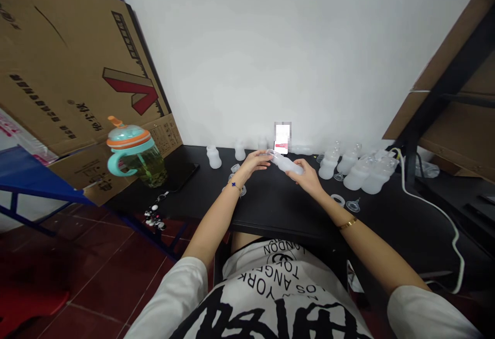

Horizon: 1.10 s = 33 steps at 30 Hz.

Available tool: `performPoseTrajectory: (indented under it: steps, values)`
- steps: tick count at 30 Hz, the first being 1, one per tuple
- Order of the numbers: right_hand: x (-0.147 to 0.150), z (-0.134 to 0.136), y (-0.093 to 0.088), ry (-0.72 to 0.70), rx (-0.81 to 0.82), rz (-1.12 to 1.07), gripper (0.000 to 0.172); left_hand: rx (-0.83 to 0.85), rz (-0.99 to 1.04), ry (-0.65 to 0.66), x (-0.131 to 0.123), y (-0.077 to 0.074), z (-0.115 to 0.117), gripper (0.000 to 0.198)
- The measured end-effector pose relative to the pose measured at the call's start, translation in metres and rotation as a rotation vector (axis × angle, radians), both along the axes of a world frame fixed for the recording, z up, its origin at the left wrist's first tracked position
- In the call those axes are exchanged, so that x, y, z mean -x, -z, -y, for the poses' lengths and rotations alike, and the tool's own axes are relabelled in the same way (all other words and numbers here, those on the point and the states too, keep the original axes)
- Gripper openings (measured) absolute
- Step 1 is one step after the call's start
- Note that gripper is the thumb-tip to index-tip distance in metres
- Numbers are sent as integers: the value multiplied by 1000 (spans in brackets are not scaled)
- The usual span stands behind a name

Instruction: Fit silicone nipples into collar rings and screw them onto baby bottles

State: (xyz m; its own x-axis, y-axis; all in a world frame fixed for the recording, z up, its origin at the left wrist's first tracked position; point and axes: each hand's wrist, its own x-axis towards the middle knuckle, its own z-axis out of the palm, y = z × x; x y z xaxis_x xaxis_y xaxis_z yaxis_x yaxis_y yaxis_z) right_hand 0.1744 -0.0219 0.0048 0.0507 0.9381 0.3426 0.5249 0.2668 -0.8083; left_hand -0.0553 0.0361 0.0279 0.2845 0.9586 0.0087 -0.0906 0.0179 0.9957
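Observation:
A frosted white baby bottle (285, 164) is held tilted above the black table, its clear cap end pointing left. My right hand (308, 176) is closed round the base of the bottle. At the cap end, my left hand (255, 162) pinches the clear top with its fingers. Small clear bottle parts (242, 191) lie on the table below my left wrist, partly hidden by it. Near my right forearm lie a white ring (337, 200) and a clear teat (353, 205).
Assembled bottles (358, 174) cluster at the right; a white cable (433, 206) runs past them. Open bottles (214, 157) stand at the back left. A lit phone (282, 139) leans on the wall. A turquoise-handled jug (141, 158) and a cardboard box (77, 70) are at the left.

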Motion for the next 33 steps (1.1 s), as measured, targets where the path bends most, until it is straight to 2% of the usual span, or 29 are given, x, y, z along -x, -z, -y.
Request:
performPoseTrajectory:
  steps: [5, 11, 19, 33]
  values:
    - [0, -1, 2, 2, -11, -12, 40, 0, -17, 2, -1, -2, 1, 55]
    - [0, -2, 2, 1, -50, -30, 41, 14, 11, 31, -2, -1, 0, 46]
    - [1, -1, 1, -3, -38, -35, 40, 10, 32, 21, -2, 2, -1, 44]
    - [0, 1, -1, -22, -26, -44, 39, 13, 40, 22, -4, -2, 3, 38]
